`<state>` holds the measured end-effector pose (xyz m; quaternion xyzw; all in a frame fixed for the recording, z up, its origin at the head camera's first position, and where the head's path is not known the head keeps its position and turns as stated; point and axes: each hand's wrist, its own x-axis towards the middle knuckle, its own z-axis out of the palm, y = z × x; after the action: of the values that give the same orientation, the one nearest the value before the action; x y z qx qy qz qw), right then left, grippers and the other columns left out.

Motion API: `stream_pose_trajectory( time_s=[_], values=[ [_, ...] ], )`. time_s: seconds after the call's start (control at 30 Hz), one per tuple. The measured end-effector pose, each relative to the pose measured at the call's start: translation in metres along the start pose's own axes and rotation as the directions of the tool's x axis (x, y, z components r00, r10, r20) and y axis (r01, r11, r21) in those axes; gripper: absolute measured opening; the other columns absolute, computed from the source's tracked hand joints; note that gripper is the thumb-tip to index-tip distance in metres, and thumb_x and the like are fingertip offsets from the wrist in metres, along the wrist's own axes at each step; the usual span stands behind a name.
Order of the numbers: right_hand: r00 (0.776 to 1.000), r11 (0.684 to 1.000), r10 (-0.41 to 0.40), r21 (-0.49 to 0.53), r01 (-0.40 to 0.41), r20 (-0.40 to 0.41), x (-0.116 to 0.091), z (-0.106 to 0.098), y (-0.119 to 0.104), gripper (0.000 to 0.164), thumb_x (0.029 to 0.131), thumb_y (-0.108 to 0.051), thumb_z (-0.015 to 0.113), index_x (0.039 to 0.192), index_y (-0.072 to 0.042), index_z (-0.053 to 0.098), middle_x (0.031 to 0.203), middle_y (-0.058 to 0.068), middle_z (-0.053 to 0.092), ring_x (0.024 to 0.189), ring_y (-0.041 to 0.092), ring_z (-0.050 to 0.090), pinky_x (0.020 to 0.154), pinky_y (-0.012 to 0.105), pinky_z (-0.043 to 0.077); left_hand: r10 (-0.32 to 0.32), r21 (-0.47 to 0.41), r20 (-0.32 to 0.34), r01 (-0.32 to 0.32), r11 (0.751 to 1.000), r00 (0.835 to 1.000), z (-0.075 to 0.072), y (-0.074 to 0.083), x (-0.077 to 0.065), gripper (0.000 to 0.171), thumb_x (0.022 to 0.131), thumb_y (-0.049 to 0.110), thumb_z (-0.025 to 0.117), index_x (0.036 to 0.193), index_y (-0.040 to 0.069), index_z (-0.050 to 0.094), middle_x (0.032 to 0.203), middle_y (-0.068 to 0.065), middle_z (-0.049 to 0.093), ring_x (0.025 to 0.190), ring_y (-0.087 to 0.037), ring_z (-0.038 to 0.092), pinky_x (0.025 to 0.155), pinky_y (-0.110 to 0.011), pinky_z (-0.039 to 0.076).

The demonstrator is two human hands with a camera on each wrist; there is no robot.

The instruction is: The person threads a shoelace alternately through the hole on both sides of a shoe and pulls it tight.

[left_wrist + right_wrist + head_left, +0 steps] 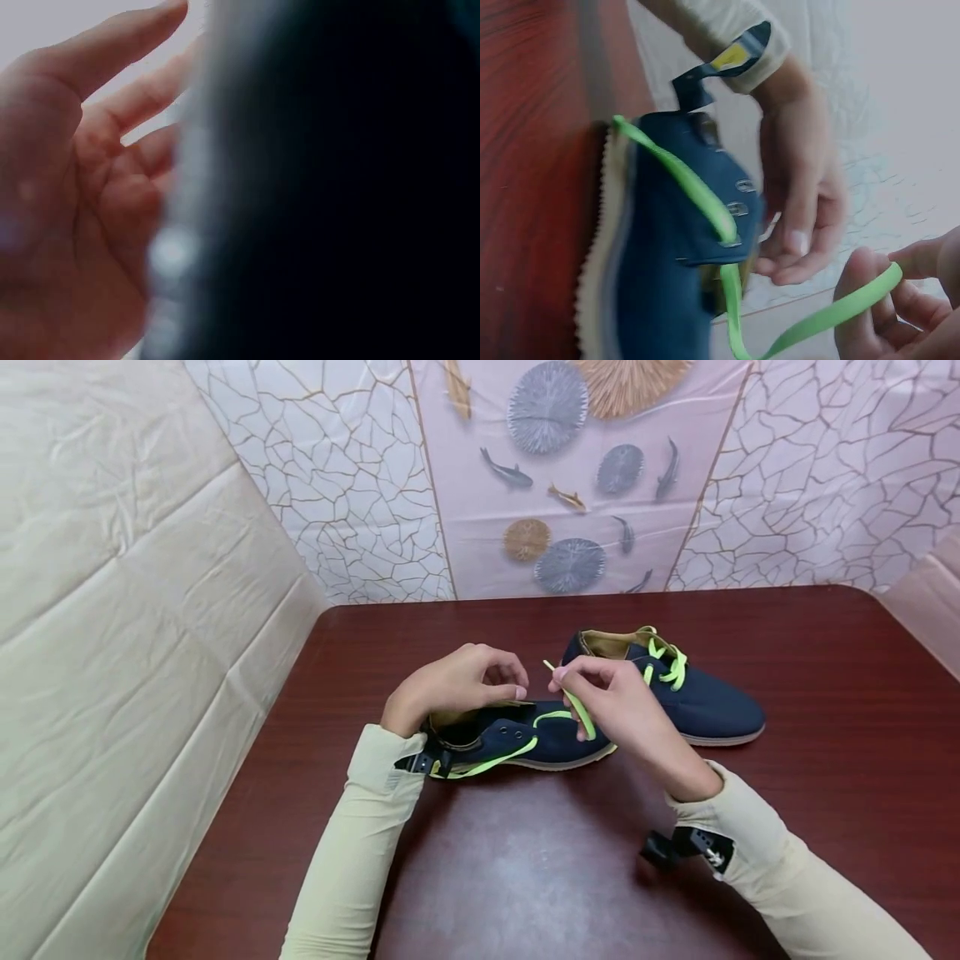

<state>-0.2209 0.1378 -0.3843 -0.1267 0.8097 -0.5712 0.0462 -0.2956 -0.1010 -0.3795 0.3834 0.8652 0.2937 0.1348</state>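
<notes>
A navy shoe with a pale sole lies on the table, toe to the right. Its lime-green lace passes through the lower eyelets, while the upper eyelets in the right wrist view have no lace in them. My right hand pinches one lace end between thumb and fingertips, above the toe. The other lace end trails along the shoe's near side toward the heel. Over the shoe's opening, my left hand hovers with loosely bent fingers and nothing in them. A dark blurred surface hides much of the left wrist view.
Behind my right hand, a second navy shoe with its lime lace tied points right. Both stand on a dark red-brown table. Patterned cloth hangs behind the table's back edge, and pale cloth covers the left side.
</notes>
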Motion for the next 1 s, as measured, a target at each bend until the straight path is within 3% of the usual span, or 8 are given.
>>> stream_pose_trajectory(
  time_s=[0.13, 0.23, 0.27, 0.37, 0.47, 0.73, 1.0],
  values=[
    [1.0, 0.998, 0.007, -0.056, -0.007, -0.004, 0.008, 0.01, 0.017, 0.029, 0.108, -0.023, 0.061, 0.101, 0.0, 0.076, 0.11, 0.011, 0.074, 0.08, 0.012, 0.065, 0.075, 0.028, 0.052, -0.027, -0.014, 0.068, 0.028, 1.0, 0.997, 0.002, -0.002, -0.002, 0.013, 0.1, 0.017, 0.074, 0.111, 0.01, 0.075, 0.103, 0.002, 0.075, 0.095, -0.011, 0.071, 0.09, -0.027, 0.055],
    [0.999, 0.999, 0.044, -0.022, -0.044, 0.013, 0.009, 0.018, 0.026, 0.027, 0.107, -0.018, 0.062, 0.101, 0.003, 0.077, 0.09, 0.006, 0.073, 0.075, 0.007, 0.059, 0.071, 0.024, 0.046, -0.039, -0.018, 0.083, 0.04, 0.999, 0.996, 0.004, -0.002, -0.003, 0.014, 0.098, 0.015, 0.077, 0.11, 0.009, 0.075, 0.103, 0.0, 0.075, 0.095, -0.012, 0.071, 0.09, -0.027, 0.056],
    [0.998, 0.998, 0.064, 0.011, -0.065, 0.027, 0.01, 0.02, 0.028, 0.026, 0.106, -0.017, 0.061, 0.102, 0.005, 0.076, 0.083, 0.005, 0.069, 0.067, 0.008, 0.054, 0.066, 0.025, 0.045, -0.042, -0.019, 0.082, 0.044, 0.999, 0.996, 0.004, -0.002, -0.003, 0.013, 0.097, 0.014, 0.078, 0.109, 0.009, 0.075, 0.103, 0.0, 0.075, 0.094, -0.012, 0.071, 0.089, -0.026, 0.056],
    [0.991, 0.988, 0.115, 0.099, -0.122, 0.073, 0.009, 0.025, 0.033, 0.026, 0.107, -0.013, 0.06, 0.104, 0.01, 0.073, 0.068, -0.002, 0.056, 0.05, 0.008, 0.042, 0.051, 0.024, 0.04, -0.053, -0.011, 0.065, 0.054, 0.998, 0.996, 0.006, -0.003, -0.001, 0.009, 0.097, 0.012, 0.077, 0.106, 0.01, 0.075, 0.099, 0.001, 0.075, 0.092, -0.011, 0.071, 0.088, -0.026, 0.056],
    [0.984, 0.977, 0.144, 0.144, -0.158, 0.102, 0.01, 0.027, 0.037, 0.026, 0.108, -0.012, 0.058, 0.106, 0.01, 0.07, 0.067, -0.002, 0.052, 0.049, 0.007, 0.04, 0.048, 0.023, 0.04, -0.057, 0.002, 0.039, 0.057, 0.998, 0.998, 0.008, -0.006, 0.001, 0.004, 0.099, 0.013, 0.075, 0.103, 0.011, 0.076, 0.096, 0.003, 0.075, 0.09, -0.009, 0.071, 0.086, -0.026, 0.055],
    [0.961, 0.956, 0.236, 0.141, -0.256, 0.145, 0.013, 0.027, 0.046, 0.027, 0.109, -0.019, 0.056, 0.103, 0.003, 0.07, 0.06, -0.005, 0.044, 0.044, 0.006, 0.029, 0.042, 0.021, 0.026, -0.043, 0.018, -0.039, 0.043, 0.999, 0.998, 0.012, -0.013, 0.003, 0.014, 0.103, 0.021, 0.068, 0.103, 0.012, 0.079, 0.096, -0.001, 0.079, 0.085, -0.008, 0.065, 0.083, -0.029, 0.052],
    [0.96, 0.959, 0.253, 0.099, -0.266, 0.122, 0.014, 0.032, 0.046, 0.027, 0.109, -0.02, 0.056, 0.1, 0.001, 0.072, 0.055, -0.008, 0.038, 0.045, 0.006, 0.027, 0.043, 0.021, 0.024, -0.067, 0.08, -0.112, 0.076, 0.994, 0.991, 0.015, -0.016, 0.004, 0.016, 0.105, 0.024, 0.064, 0.099, 0.021, 0.079, 0.092, 0.012, 0.076, 0.086, -0.006, 0.065, 0.082, -0.03, 0.052]
  ],
)
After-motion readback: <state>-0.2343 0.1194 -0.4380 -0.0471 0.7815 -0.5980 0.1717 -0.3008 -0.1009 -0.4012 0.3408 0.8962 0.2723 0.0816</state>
